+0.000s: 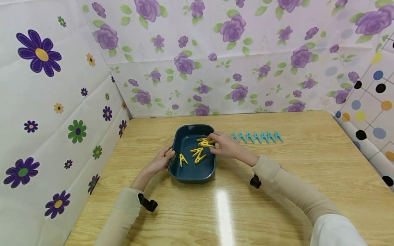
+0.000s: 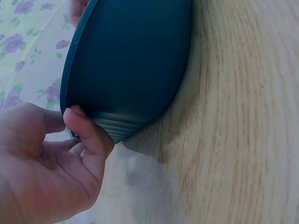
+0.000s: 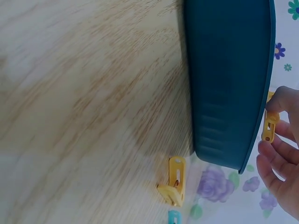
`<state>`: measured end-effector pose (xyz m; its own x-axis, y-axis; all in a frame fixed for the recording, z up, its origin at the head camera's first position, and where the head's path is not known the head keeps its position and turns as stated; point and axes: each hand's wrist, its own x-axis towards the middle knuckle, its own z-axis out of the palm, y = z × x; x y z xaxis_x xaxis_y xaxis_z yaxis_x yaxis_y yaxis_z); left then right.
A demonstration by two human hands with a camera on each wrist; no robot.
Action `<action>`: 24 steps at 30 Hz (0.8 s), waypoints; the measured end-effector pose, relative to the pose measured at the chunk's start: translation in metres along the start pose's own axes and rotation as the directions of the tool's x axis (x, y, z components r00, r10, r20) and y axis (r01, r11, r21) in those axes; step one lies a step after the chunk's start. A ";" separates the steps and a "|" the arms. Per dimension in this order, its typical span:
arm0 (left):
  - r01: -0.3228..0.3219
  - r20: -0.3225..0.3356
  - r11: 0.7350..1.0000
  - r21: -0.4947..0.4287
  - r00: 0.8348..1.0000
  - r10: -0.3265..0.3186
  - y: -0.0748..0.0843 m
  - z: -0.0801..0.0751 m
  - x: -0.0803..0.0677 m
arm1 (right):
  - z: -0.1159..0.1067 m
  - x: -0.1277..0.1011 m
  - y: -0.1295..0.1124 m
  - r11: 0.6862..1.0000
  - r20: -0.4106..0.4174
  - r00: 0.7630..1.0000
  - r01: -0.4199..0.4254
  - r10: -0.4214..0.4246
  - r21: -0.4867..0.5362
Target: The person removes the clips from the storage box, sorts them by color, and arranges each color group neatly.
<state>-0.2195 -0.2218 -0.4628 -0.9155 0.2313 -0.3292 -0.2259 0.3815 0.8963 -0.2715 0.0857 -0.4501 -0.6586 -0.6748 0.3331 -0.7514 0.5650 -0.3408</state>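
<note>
A dark teal plastic bin [image 1: 192, 176] rests on the wooden table, with several yellow clothespins [image 1: 182, 160] lying inside. My left hand [image 1: 160, 160] grips its left wall, thumb over the rim; the left wrist view shows the fingers against the ribbed end. Over the right rim, my right hand [image 1: 226, 145] pinches a yellow clothespin [image 3: 269, 123] between thumb and fingers. Another yellow clothespin [image 3: 173, 182] sits on the table just outside the bin; in the head view the right hand hides it.
Several light blue clothespins [image 1: 257, 137] stand in a row on the table [image 1: 295, 171], right of the bin. A flowered cloth [image 1: 184, 85] hangs behind the table, and another flowered sheet [image 1: 55, 136] borders its left side.
</note>
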 end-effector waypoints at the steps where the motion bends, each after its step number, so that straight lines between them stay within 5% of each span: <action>1: -0.004 0.001 1.000 0.002 1.000 0.004 0.000 0.000 0.000 | 0.000 -0.001 0.001 1.000 -0.004 1.000 0.001 -0.001 -0.002; 24: -0.014 -0.005 1.000 0.022 1.000 0.014 -0.002 0.000 0.001 | -0.001 -0.013 0.019 0.999 -0.076 0.996 -0.049 0.047 -0.017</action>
<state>-0.2198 -0.2218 -0.4646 -0.9202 0.2321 -0.3152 -0.2059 0.3979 0.8940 -0.2767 0.1056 -0.4603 -0.6946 -0.6095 0.3821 -0.7190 0.6052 -0.3416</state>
